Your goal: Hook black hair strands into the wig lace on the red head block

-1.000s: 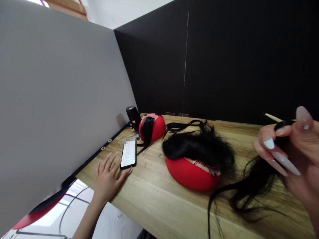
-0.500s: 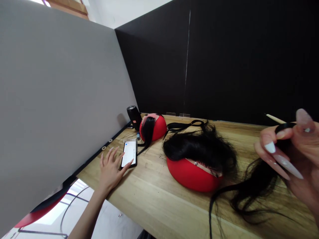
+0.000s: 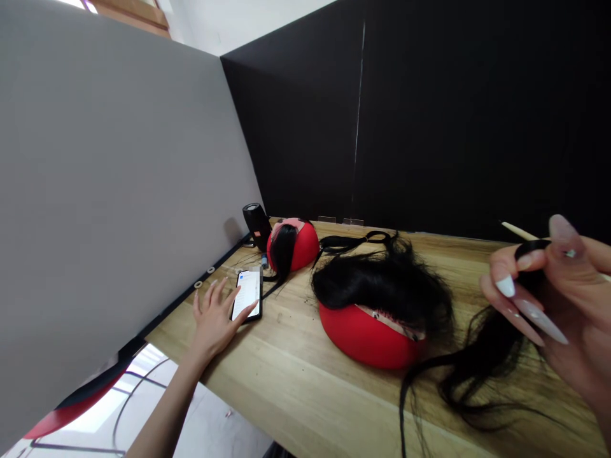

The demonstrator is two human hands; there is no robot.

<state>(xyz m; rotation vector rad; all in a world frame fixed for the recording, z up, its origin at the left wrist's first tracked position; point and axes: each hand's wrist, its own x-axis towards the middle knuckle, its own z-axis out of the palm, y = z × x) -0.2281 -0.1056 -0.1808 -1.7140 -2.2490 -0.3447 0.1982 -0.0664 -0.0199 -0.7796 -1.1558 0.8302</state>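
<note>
My left hand [image 3: 212, 327] lies over a phone [image 3: 247, 294] with a lit screen, fingers spread, its thumb and a fingertip at the screen. On the right, my right hand [image 3: 558, 299] is closed on a thin pale-handled hook [image 3: 520, 230] and a looped lock of black hair [image 3: 532, 247]. The hook's fine tip points up and left. Between my hands rests a red dome-shaped wig block [image 3: 367, 340], with black hair [image 3: 372, 280] over a light lace edge. More loose black hair [image 3: 487, 356] trails on the table below my right hand.
A second red block [image 3: 305, 245] with hair stands farther back, beside a black cylindrical speaker [image 3: 256, 224]. A tied hair bundle [image 3: 348, 242] lies behind the nearer block. Grey [image 3: 119, 172] and black panels [image 3: 429, 114] border the wooden table [image 3: 286, 381].
My right hand has shifted slightly left and down with the hook and hair. My left hand's fingers have moved a little over the phone. The blocks stay put.
</note>
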